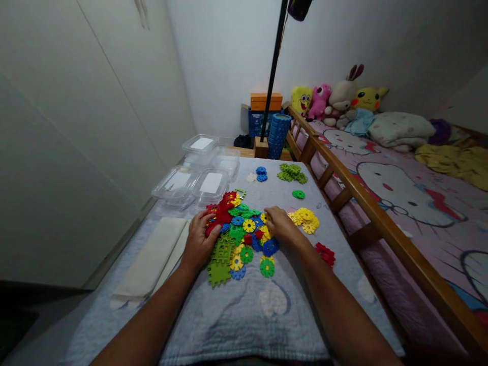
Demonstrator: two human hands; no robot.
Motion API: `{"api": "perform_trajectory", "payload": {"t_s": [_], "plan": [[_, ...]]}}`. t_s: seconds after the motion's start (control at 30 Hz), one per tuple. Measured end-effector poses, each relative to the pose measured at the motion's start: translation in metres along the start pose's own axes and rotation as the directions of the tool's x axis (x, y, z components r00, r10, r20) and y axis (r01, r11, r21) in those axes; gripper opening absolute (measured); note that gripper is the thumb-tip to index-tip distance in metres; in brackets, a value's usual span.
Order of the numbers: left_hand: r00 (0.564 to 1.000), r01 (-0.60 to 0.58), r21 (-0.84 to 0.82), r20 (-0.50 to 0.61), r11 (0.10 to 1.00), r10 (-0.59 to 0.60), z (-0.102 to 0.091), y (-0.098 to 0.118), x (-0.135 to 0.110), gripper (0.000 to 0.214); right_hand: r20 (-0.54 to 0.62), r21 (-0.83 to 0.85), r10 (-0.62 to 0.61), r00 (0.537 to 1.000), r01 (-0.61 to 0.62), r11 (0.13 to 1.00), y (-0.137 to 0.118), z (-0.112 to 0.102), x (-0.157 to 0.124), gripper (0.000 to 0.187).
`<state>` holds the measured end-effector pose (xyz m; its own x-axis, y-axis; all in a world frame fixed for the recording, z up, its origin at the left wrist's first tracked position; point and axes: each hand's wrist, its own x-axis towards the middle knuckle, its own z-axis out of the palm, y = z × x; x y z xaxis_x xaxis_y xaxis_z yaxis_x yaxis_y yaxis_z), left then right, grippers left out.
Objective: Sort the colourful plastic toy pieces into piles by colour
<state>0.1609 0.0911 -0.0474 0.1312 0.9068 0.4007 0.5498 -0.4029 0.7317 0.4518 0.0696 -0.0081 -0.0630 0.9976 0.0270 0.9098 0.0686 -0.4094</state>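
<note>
A mixed pile of plastic interlocking pieces (238, 229) lies on the cloth-covered table, with notched discs in yellow, green and blue and square notched pieces in red and green. At the pile's left edge my left hand (199, 239) rests against red pieces (223, 213), thumb apart from the fingers. My right hand (281, 223) is at the pile's right side, its fingertips closed at a yellow notched disc (264, 218). Green square pieces (220, 272) lie near my left thumb. A green disc (267, 267) overlaps a yellow one at the near side.
Sorted groups surround the pile: yellow discs (305, 219), red pieces (325, 255), green pieces (292, 173), blue discs (261, 174) and a single green disc (299, 194). Clear lidded boxes (173, 185) stand back left, near folded cloth (152, 256). A wooden bed rail (354, 198) borders the right.
</note>
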Motion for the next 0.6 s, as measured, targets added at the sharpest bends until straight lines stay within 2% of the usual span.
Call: {"api": "perform_trajectory", "payload": {"t_s": [0.1, 0.2, 0.37, 0.43, 0.53, 0.6], "plan": [[1.0, -0.006, -0.003, 0.002, 1.0, 0.006, 0.0, -0.001, 0.001, 0.041, -0.06, -0.019, 0.026, 0.998, -0.027, 0.999, -0.001, 0.009, 0.002, 0.033], [1.0, -0.004, -0.004, 0.007, 1.0, 0.004, 0.0, 0.0, 0.001, 0.041, -0.121, 0.048, 0.072, 0.99, -0.067, 0.997, -0.001, 0.008, 0.004, 0.022], [1.0, 0.006, 0.009, 0.006, 1.0, -0.006, 0.0, 0.001, 0.001, 0.04, -0.163, 0.32, 0.165, 0.973, -0.106, 0.942, 0.014, -0.017, -0.008, 0.006], [1.0, 0.002, 0.013, 0.007, 1.0, -0.002, 0.0, -0.001, 0.001, 0.041, -0.233, 0.401, 0.236, 0.943, -0.128, 0.907, 0.031, -0.032, -0.019, 0.008], [1.0, -0.013, 0.013, 0.012, 1.0, 0.013, 0.002, -0.002, 0.001, 0.043, -0.343, 0.454, 0.401, 0.85, -0.223, 0.862, 0.058, -0.049, -0.039, 0.014], [1.0, -0.022, 0.012, 0.012, 1.0, 0.022, 0.002, -0.003, 0.001, 0.042, -0.377, 0.449, 0.466, 0.8, -0.282, 0.848, 0.071, -0.053, -0.049, 0.015]]}}
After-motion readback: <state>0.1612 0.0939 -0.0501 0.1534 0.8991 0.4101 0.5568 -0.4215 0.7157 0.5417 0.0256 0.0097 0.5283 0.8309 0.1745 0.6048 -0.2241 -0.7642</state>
